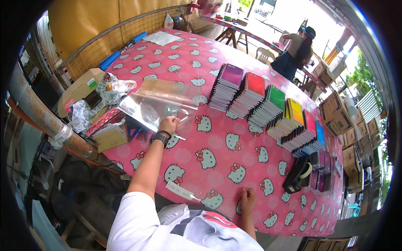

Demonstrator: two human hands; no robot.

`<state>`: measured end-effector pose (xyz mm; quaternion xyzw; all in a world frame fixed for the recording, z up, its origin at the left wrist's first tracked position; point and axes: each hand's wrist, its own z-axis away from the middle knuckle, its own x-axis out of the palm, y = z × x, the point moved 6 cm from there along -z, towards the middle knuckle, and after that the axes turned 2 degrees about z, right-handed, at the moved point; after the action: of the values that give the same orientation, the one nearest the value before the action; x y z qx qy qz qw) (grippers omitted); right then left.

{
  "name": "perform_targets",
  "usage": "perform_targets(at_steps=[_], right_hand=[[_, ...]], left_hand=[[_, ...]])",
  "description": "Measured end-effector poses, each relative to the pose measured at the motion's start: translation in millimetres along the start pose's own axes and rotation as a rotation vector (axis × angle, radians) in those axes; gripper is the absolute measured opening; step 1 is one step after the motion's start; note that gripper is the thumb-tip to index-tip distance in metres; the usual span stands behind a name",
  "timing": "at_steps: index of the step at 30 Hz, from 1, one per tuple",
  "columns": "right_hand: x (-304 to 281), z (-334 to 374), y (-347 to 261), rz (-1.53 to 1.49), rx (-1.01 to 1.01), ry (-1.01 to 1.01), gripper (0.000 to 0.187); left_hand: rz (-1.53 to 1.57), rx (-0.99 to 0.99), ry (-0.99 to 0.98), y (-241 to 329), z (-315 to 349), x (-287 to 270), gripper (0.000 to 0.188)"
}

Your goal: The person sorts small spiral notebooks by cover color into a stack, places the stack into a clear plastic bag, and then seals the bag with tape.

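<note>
My left hand [169,125], with a dark watch and a beaded bracelet at the wrist, is closed at the near right corner of a stack of clear plastic sleeves [153,109]. The fingertips pinch the film there. Brownish sheeting [167,90] shows at the far side of the stack. Curled into a loose fist, my right hand [248,199] rests at the table's near edge, with nothing visible in it. Between my arms lies a clear strip with a white label [182,192].
Stacked notebooks in several colours [254,87] run diagonally across the pink patterned table [217,138]. A black tape dispenser [296,175] stands beside purple notebooks [320,171]. An open carton [81,90] and crumpled wrapping are at left. Another person [298,52] stands beyond; cartons [336,113] are piled at right.
</note>
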<state>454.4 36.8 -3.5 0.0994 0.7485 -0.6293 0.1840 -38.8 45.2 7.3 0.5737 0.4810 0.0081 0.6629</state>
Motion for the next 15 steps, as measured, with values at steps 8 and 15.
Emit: perform_targets(at_steps=[8, 15], right_hand=[[16.4, -2.8, -21.8, -0.105, 0.018, -0.059, 0.012], [23.3, -14.4, -6.3, -0.189, 0.179, -0.164, 0.01]], left_hand=[[0.853, -0.379, 0.255, -96.7, -57.2, -33.0, 0.031], [0.477, 0.222, -0.097, -25.2, -43.0, -55.6, 0.019]])
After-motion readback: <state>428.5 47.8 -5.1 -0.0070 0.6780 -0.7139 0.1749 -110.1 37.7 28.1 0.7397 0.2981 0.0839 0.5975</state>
